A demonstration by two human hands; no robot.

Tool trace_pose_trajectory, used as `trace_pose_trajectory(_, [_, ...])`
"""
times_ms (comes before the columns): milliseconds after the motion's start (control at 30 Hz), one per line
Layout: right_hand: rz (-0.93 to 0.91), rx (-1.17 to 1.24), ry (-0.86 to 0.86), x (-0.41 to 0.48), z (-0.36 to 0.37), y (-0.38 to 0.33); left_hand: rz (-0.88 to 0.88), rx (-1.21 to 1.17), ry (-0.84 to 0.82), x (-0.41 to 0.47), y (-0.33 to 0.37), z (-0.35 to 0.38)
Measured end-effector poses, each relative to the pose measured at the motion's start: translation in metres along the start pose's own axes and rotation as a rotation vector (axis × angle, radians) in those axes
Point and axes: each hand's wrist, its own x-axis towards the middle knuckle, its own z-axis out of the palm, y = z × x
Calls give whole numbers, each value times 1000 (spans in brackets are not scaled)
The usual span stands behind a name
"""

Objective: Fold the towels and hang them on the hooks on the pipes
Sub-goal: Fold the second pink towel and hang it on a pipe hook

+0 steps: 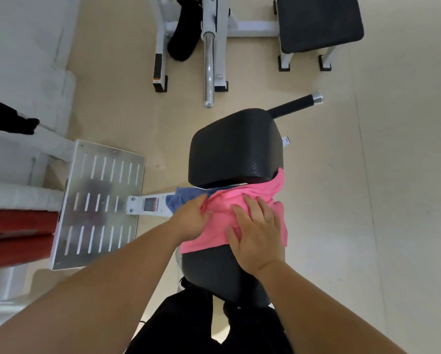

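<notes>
The pink towel [219, 221] is showing no pattern; the blue towel [181, 198] is peeking out greyish-blue. The seat pad [209, 269] and backrest pad [234, 149] are appearing black, the footplate [96, 200] silver with three bands of pale slots, the floor [367, 200] beige.

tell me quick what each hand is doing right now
Left hand: closed, pinching the left edge of the pink cloth towel.
Right hand: open, fingers spread flat, pressing down on the same towel.

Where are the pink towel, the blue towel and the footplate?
pink towel [218, 226], head view, its flat middle.
blue towel [181, 199], head view, exposed left corner.
footplate [99, 200], head view, slotted centre.
</notes>
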Motion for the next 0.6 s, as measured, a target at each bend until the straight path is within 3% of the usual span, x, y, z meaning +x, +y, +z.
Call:
trace_pose_trajectory(300, [-4,-27,-4,2,1,2,-15,-74,189,10,-3,6])
trace_pose_trajectory(600, [23,-29,83,-6,-13,-5,140,-174,321,-55,13,-15])
